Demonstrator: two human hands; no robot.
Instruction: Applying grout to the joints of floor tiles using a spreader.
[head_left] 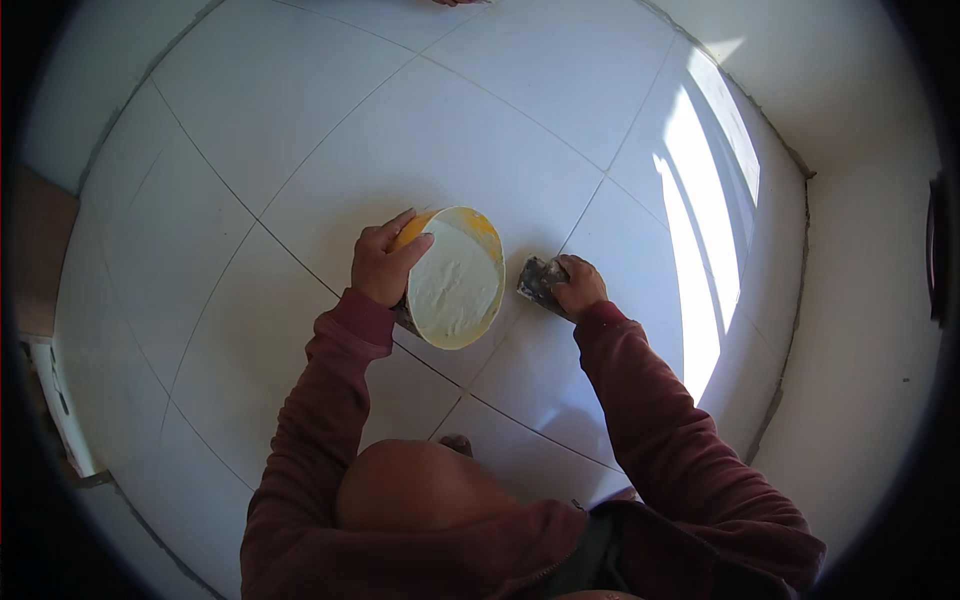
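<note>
A yellow round tub (481, 228) of pale, creamy paste (452, 285) is tilted so that its opening faces me. My left hand (385, 262) grips its left rim, thumb over the edge and fingers round the outside. Just right of the tub, my right hand (580, 288) is closed on a flat, dark scraper (540, 280) smeared with whitish residue. The scraper is low over the floor tiles, apart from the tub; I cannot tell whether it touches them. Something dark shows below my left hand, mostly hidden by the tub.
White floor tiles (330, 130) with thin joint lines spread around me. Bright sunlight patches (700, 200) lie on the right, before a pale wall (860, 300). A brown panel (45, 255) stands at the far left. My bare knee (420, 485) is close below the tub.
</note>
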